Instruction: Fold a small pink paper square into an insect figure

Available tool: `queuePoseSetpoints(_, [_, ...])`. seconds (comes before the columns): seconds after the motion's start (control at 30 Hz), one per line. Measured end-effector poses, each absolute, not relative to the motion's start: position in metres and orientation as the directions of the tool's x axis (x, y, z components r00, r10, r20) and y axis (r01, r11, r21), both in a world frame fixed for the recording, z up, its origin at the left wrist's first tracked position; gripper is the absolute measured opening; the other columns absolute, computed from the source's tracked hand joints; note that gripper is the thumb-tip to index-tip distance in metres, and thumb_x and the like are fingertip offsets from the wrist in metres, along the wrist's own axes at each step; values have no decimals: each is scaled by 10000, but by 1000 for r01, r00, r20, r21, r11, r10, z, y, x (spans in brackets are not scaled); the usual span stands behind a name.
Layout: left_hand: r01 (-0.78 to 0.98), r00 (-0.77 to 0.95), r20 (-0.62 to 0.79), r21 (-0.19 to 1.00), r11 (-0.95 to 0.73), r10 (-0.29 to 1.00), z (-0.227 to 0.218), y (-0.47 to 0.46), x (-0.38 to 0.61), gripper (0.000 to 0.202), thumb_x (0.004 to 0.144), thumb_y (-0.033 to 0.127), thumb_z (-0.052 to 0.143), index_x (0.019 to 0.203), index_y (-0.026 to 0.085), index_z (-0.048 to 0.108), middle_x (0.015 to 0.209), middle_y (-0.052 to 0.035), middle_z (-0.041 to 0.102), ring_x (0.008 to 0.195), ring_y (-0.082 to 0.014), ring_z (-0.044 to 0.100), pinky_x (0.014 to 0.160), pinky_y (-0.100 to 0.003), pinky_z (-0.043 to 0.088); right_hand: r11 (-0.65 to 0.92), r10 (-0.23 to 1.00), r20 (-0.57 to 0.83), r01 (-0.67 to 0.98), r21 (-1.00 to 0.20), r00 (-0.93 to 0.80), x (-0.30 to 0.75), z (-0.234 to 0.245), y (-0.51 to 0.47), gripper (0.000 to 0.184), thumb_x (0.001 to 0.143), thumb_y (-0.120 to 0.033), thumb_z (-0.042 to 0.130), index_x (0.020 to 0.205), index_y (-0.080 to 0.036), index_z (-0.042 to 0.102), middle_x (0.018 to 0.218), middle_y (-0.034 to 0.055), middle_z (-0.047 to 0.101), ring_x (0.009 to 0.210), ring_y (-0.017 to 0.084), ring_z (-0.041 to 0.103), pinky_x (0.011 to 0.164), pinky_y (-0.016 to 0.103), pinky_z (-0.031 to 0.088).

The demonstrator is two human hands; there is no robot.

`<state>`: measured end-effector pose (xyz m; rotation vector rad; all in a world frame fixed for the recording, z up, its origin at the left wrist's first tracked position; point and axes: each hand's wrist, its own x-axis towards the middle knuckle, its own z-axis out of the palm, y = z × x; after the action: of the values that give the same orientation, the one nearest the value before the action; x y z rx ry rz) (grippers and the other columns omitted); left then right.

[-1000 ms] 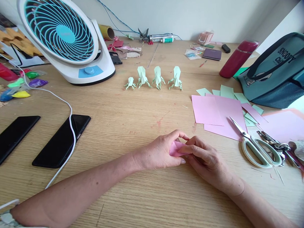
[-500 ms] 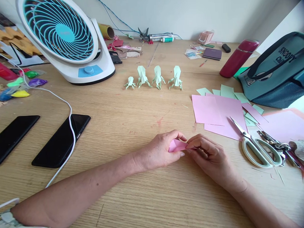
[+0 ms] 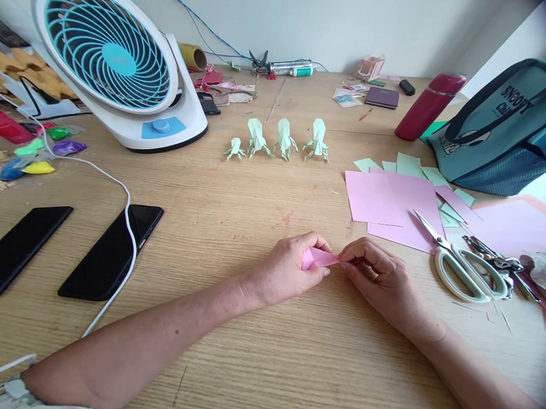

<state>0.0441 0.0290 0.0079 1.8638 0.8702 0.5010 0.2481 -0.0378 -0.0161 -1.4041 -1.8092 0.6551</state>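
- Head view: the left hand (image 3: 288, 269) and right hand (image 3: 383, 278) meet over the table (image 3: 237, 217), near the middle of its near edge, with the folded paper (image 3: 318, 258) between them.
- The left grip is closed on the paper's wider end, thumb below and fingers curled over the top.
- The right grip pinches the narrow tip between thumb and forefinger.
- The folded paper is pink and small, held just above the table. Its long axis runs left to right, roughly along the near edge, with the point toward the right hand.
- Both hands touch it, and the left covers more of it, so the paper lies to the right of the left palm and to the left of the right fingertips.
- Toward the right edge lie pink sheets (image 3: 389, 203) and scissors (image 3: 463, 263), near the right hand but apart from it.
- Toward the left edge, two phones (image 3: 111, 252) and a white cable (image 3: 127, 203) lie well apart from the left forearm.
- Four green figures (image 3: 279, 138) stand in a row toward the far edge, with a fan (image 3: 116, 61) at the far left.
- Bare table lies ahead of the hands and along the near edge.
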Motion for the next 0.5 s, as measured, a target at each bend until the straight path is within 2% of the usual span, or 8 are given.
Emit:
queuePoseSetpoints(0.23, [337, 599, 17, 902, -271, 800, 3, 30, 45, 155, 807, 124, 646, 952, 179, 635, 891, 17, 686, 701, -98, 574, 647, -209, 428, 204, 973, 228, 611, -765, -40, 250, -18, -37, 68, 937, -174, 580, 913, -238, 579, 828, 4, 577, 690, 138, 525, 605, 262, 433])
queuePoseSetpoints(0.4, [315, 598, 76, 893, -321, 798, 1, 28, 46, 127, 812, 124, 669, 924, 175, 637, 859, 29, 676, 699, -88, 564, 645, -194, 421, 143, 986, 165, 484, -863, 3, 248, -24, -38, 78, 945, -260, 608, 1021, -250, 592, 876, 17, 613, 754, 161, 573, 639, 277, 461])
queuePoseSetpoints(0.5, [308, 599, 94, 890, -336, 796, 1, 26, 47, 110, 819, 138, 685, 912, 172, 637, 833, 34, 668, 698, -86, 564, 640, -190, 416, 113, 993, 113, 441, -891, -27, 245, -22, -39, 72, 956, -293, 601, 1011, -248, 611, 877, 23, 627, 776, 169, 584, 655, 283, 469])
